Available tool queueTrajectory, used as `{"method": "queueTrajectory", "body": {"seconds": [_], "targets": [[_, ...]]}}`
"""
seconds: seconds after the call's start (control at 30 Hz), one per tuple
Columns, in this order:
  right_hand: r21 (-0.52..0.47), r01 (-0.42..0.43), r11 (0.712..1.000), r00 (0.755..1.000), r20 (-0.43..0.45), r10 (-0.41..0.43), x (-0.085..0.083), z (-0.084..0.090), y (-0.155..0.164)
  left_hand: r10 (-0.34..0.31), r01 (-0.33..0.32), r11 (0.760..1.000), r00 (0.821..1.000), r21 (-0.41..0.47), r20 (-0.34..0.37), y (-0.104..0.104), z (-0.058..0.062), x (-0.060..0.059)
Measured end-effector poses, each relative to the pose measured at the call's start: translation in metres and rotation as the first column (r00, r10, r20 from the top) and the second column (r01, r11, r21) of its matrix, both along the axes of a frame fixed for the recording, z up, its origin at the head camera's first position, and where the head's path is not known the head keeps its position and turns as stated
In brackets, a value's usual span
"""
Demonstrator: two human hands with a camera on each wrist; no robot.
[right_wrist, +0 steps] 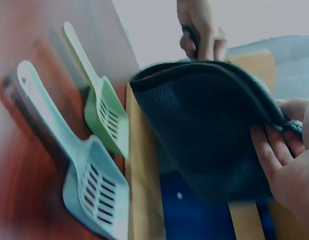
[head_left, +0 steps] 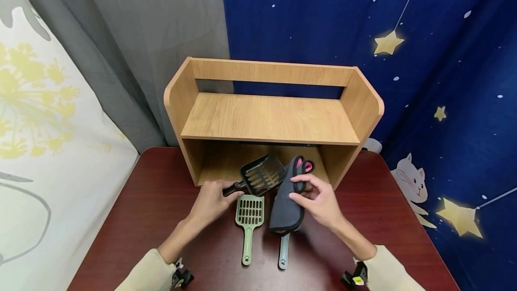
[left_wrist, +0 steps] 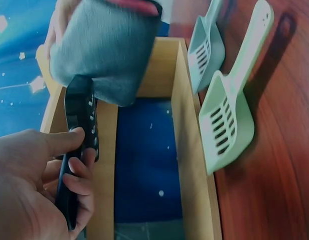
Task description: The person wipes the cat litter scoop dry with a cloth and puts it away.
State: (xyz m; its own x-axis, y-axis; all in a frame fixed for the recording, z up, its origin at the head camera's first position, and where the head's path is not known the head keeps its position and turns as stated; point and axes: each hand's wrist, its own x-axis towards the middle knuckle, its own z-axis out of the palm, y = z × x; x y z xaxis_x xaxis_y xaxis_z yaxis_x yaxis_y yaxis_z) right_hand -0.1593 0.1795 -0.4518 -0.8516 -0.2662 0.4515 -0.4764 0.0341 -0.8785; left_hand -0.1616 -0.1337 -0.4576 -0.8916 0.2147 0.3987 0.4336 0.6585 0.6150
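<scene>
My left hand (head_left: 214, 199) grips the handle of a black slotted litter scoop (head_left: 264, 176), its basin tilted up before the shelf's lower opening. In my right hand (head_left: 323, 199) I pinch a dark grey cloth item (head_left: 284, 208) with black edging and pink inside; its exact kind is unclear. In the left wrist view the cloth (left_wrist: 109, 55) overlaps the tip of the black scoop (left_wrist: 80, 112); whether they touch I cannot tell. Below, a green litter scoop (head_left: 249, 214) lies on the table, beside a blue-grey litter scoop (head_left: 284, 253) partly hidden by the cloth.
A two-level wooden shelf (head_left: 270, 118) stands at the back of the dark red table (head_left: 161, 219). Behind it hang a grey curtain (head_left: 161, 12) and a blue starry curtain (head_left: 307, 17). A white patterned cloth (head_left: 52, 147) hangs along the left side.
</scene>
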Motion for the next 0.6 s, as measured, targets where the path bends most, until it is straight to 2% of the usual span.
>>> {"method": "queueTrajectory", "body": {"seconds": [0.1,0.37,0.47,0.6], "targets": [[-0.002,-0.009,1.0,1.0,-0.024,0.009,0.004,-0.006,-0.019,0.012,-0.012,1.0,0.999,0.007,0.037,0.009,-0.002,0.002],[0.017,-0.089,0.996,0.994,-0.054,0.09,0.02,-0.017,-0.054,0.023,-0.025,0.998,0.999,0.056,0.033,0.026,-0.003,0.003],[0.016,-0.06,0.998,0.997,-0.038,0.061,0.022,-0.018,-0.055,0.026,-0.027,0.998,0.999,0.051,0.029,0.027,-0.001,0.004],[-0.006,0.043,0.999,0.999,0.015,-0.043,0.014,-0.014,-0.041,0.033,-0.034,0.999,0.999,0.036,0.014,0.024,0.0,0.007]]}}
